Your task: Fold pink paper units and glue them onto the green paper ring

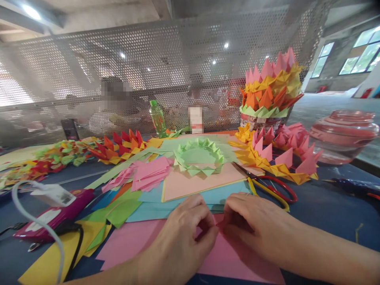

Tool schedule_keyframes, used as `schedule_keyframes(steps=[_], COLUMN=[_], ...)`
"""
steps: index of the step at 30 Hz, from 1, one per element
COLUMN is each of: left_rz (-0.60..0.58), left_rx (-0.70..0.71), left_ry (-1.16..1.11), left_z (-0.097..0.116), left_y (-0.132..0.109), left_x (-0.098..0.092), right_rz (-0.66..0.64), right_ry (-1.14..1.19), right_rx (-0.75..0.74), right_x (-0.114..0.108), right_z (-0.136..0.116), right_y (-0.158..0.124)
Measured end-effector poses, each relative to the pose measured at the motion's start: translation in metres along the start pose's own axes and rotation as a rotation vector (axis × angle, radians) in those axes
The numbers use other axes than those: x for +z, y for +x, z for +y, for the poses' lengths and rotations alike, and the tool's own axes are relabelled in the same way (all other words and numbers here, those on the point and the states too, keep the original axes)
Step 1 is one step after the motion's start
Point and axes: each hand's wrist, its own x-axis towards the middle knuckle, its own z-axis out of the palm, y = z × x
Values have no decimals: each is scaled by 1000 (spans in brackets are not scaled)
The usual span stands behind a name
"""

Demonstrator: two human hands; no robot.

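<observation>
Over a pink paper sheet (142,233) at the table's near side, my left hand (185,233) and my right hand (255,227) come close together with curled, pinching fingers. Between the fingertips shows a small pink paper piece (219,221); most of it is hidden by the fingers. Just beyond lie blue sheets (148,211) and a peach sheet (187,184). A folded light-green paper ring (198,172) with a zigzag edge rests behind them. Scissors (263,188) with red and yellow handles lie past my right hand.
Pink slips (151,174), green paper (123,209) and a magenta power strip (80,198) with a white charger (53,194) lie left. Pink-and-yellow folded chains (285,158), a tiered paper stack (267,97) and a pink-tinted jar (342,136) stand right. A bottle (157,120) stands behind.
</observation>
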Motion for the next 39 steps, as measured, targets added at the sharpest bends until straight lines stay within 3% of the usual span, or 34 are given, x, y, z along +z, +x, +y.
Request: schedule_keyframes(steps=[10,16,28,31,39], left_rz=[-17,-26,-170,-170,-143], left_rx=[3,-64,-7,76,440], left_ry=[25,-90,-123,-77,404], left_z=[-1,-2,1,2,7], left_y=[1,0,-2,-4,-17], left_x=[1,-2,-17,-18,-19], right_rz=[-14,-20,-27,-23,-33], right_ry=[-20,-7,66,68,69], right_rx=[-16,-17,-27,-27,0], right_x=[0,-1,-2,-2,-4], right_z=[2,2,9,9,6], right_y=[-1,0,-1,-1,0])
